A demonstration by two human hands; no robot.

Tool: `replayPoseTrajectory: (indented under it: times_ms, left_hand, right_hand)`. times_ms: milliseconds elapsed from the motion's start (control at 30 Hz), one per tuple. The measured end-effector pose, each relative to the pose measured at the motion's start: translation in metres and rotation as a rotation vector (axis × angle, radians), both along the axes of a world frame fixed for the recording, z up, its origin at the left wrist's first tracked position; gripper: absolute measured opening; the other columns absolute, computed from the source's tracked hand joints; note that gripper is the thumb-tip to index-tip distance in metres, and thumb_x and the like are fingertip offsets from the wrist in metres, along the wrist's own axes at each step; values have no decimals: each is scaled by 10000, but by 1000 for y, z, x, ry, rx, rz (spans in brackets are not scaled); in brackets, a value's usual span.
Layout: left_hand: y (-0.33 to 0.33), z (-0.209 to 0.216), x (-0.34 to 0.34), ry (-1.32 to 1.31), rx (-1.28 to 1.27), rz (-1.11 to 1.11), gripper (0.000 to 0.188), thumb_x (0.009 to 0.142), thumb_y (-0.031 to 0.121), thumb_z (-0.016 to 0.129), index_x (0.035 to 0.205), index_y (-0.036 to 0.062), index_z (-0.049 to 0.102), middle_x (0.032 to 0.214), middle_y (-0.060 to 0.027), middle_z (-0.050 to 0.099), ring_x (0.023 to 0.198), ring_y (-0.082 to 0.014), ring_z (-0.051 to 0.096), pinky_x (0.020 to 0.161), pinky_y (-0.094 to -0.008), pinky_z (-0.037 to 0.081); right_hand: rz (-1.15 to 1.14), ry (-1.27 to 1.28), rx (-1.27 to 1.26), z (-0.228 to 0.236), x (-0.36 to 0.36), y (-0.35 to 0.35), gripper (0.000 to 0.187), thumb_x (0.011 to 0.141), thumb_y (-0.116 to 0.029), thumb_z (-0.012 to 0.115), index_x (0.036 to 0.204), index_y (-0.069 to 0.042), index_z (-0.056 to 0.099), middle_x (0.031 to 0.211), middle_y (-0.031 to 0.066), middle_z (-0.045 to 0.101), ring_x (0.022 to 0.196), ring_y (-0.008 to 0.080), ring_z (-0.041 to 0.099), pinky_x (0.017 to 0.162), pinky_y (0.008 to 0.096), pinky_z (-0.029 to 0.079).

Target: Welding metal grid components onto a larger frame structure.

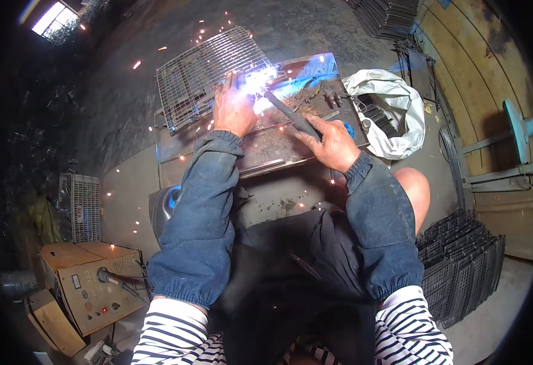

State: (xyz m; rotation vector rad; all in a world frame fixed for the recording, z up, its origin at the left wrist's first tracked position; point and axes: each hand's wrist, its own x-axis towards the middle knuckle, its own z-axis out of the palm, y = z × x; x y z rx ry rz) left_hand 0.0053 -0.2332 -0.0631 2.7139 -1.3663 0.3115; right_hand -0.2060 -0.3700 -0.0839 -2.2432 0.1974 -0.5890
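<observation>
Item: left hand (233, 109), bare, lying palm down with fingers spread flat on the near edge of a square grid panel of thin grey steel wire (208, 76); it grips nothing and presses the panel onto the bench. Item: right hand (333, 146), bare, closed in a fist round the dark grey handle of a long rod-shaped welding torch (287, 112), which slants up and to the left from the hand. Item: bright blue-white welding arc (257, 79), at the tip of the torch, just beside the left fingertips on the right edge of the wire panel; orange sparks scattered outward over the floor. Item: flat rust-stained steel work plate (278, 143), lying under both hands and under the near part of the panel, which overhangs it to the left. Item: blue denim oversleeves with elastic cuffs (202, 213), one on each forearm, over black-and-white striped sleeves. Item: crumpled white sack (394, 103), right of the plate, touching its edge. Item: stack of dark wire panels (461, 264), on the floor at the person's right, well apart from the plate. Item: tan box-shaped welding machine with knob and cable (93, 283), lower left. Item: small white mesh crate (81, 207), standing above the machine.
</observation>
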Motion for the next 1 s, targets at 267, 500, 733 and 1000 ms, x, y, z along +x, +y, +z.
replayPoseTrajectory:
  times_ms: [267, 500, 733, 1000]
  left_hand:
    - [9, 7, 11, 258, -288, -43, 711, 776, 105, 717, 1415, -91, 471, 1446, -290, 496, 1406, -416, 416, 1167, -464, 364]
    - [67, -12, 25, -215, -36, 56, 495, 889, 84, 534, 1356, -78, 543, 1378, -271, 568, 1372, -389, 477, 1116, -482, 406]
    - [54, -13, 16, -252, 30, 121, 466, 919, 93, 487, 1351, -69, 556, 1382, -246, 575, 1358, -362, 504, 1110, -472, 406]
    - [55, -19, 15, -305, 80, 120, 488, 929, 92, 482, 1381, -85, 520, 1381, -256, 568, 1377, -369, 480, 1138, -471, 381]
  right_hand:
    - [-27, -4, -25, -4, 2, 1, 409, 896, -258, 735, 1186, 16, 646, 907, 253, 709, 839, 430, 699, 744, 460, 556]
    - [30, -60, -33, 2, 7, 11, 441, 891, -242, 758, 1196, 56, 646, 925, 253, 716, 829, 383, 726, 728, 402, 563]
    - [45, 36, -10, -3, 18, 13, 484, 915, -309, 728, 1218, 57, 637, 939, 262, 713, 847, 400, 718, 755, 422, 563]
    - [62, 69, 22, -2, 23, 17, 497, 921, -305, 712, 1210, 91, 629, 942, 294, 701, 886, 429, 710, 799, 448, 565]
